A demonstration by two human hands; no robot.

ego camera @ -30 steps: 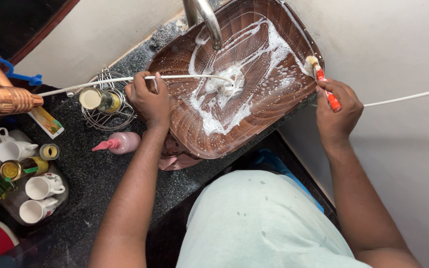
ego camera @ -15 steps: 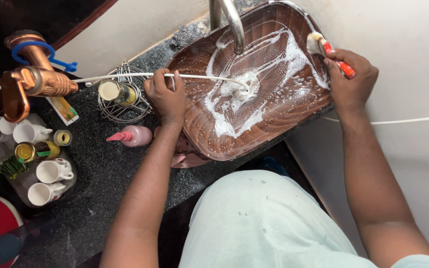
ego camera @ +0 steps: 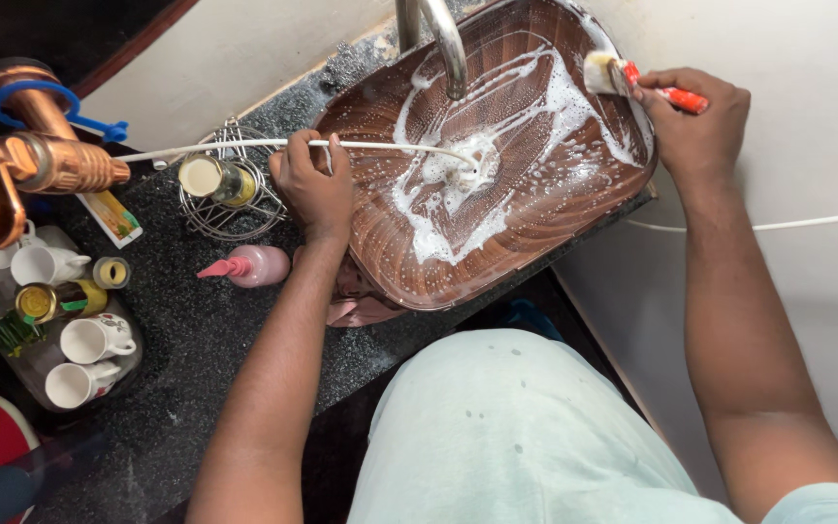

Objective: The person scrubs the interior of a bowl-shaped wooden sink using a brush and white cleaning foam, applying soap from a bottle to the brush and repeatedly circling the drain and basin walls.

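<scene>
A brown wood-grain basin [ego camera: 526, 228] streaked with white foam sits on a dark speckled counter. My right hand [ego camera: 695, 121] grips a red-handled brush [ego camera: 632, 80] whose pale head presses on the basin's right rim. My left hand [ego camera: 314, 184] rests on the left rim and pinches a thin white tube [ego camera: 225, 146] that runs into the foam near the drain. A chrome tap [ego camera: 438, 39] arches over the basin from the back.
Left of the basin stand a wire holder with a small jar [ego camera: 210, 180], a pink pump bottle [ego camera: 244, 265] lying flat, and a tray of white cups [ego camera: 84, 340]. Copper fittings [ego camera: 31, 160] sit at far left. A white cord [ego camera: 807, 223] crosses the wall.
My right hand has carried the brush from the basin's right edge up toward its far right corner. The left hand stays on the left rim with the tube.
</scene>
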